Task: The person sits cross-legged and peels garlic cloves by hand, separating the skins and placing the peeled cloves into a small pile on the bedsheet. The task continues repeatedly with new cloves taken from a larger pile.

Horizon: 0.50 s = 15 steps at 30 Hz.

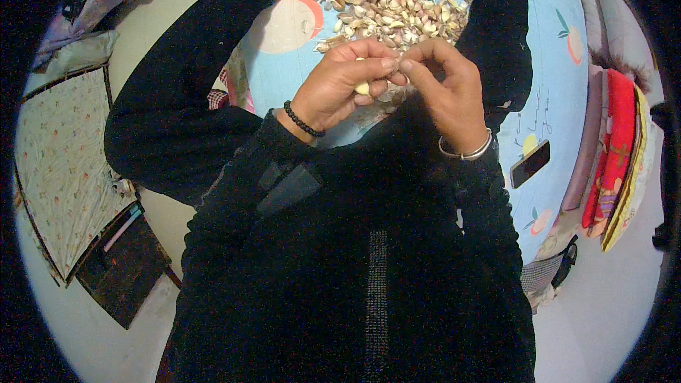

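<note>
My left hand (pixel 332 79), with a dark bead bracelet at the wrist, is closed around a pale peeled garlic clove (pixel 362 89) that shows between its curled fingers. My right hand (pixel 454 96), wearing a silver bangle, pinches with thumb and index finger right at the left thumb tip. Whatever lies between the two pinches is too small and covered to make out. Just beyond both hands spreads a heap of unpeeled garlic cloves (pixel 397 1), with loose skins among them.
The garlic lies on a light blue fruit-patterned sheet (pixel 539 42) between my black-trousered legs (pixel 170 92). To the right rest a dark phone (pixel 530 164) and folded red and yellow bedding (pixel 618 142). At the left stands a flower-patterned covered surface (pixel 64 163) beside a dark wooden board (pixel 128 269).
</note>
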Each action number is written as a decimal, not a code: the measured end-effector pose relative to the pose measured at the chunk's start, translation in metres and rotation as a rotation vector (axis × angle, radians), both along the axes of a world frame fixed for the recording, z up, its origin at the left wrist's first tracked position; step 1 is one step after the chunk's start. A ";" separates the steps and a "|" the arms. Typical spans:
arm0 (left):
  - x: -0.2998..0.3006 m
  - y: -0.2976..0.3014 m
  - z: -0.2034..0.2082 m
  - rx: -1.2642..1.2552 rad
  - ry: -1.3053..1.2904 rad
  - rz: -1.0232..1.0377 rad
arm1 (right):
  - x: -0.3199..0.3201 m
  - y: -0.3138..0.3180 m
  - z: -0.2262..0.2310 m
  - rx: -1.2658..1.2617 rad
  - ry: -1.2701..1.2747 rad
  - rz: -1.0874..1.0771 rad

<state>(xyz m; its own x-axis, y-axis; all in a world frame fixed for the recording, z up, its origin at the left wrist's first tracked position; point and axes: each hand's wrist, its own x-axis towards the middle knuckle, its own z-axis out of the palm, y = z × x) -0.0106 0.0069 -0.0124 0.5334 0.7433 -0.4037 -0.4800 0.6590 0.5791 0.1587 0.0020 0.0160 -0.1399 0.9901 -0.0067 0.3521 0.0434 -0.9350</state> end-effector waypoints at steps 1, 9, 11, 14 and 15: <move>0.001 -0.001 -0.001 -0.011 -0.011 -0.022 | 0.000 0.000 0.000 -0.009 0.016 0.019; -0.001 0.000 -0.012 -0.135 -0.165 0.029 | -0.003 -0.001 0.002 0.124 -0.109 0.035; -0.001 0.000 -0.015 -0.176 -0.220 0.056 | -0.004 -0.005 0.005 0.134 -0.147 0.038; 0.000 0.000 -0.016 -0.200 -0.267 0.076 | -0.008 -0.007 0.006 0.148 -0.209 0.039; 0.000 0.000 -0.015 -0.208 -0.265 0.084 | -0.010 -0.007 0.006 0.175 -0.231 0.035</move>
<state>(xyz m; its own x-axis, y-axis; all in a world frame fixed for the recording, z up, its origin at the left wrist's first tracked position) -0.0104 0.0065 -0.0277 0.5809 0.7052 -0.4065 -0.6532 0.7018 0.2842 0.1489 -0.0050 0.0222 -0.1885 0.9737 0.1281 0.5501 0.2127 -0.8076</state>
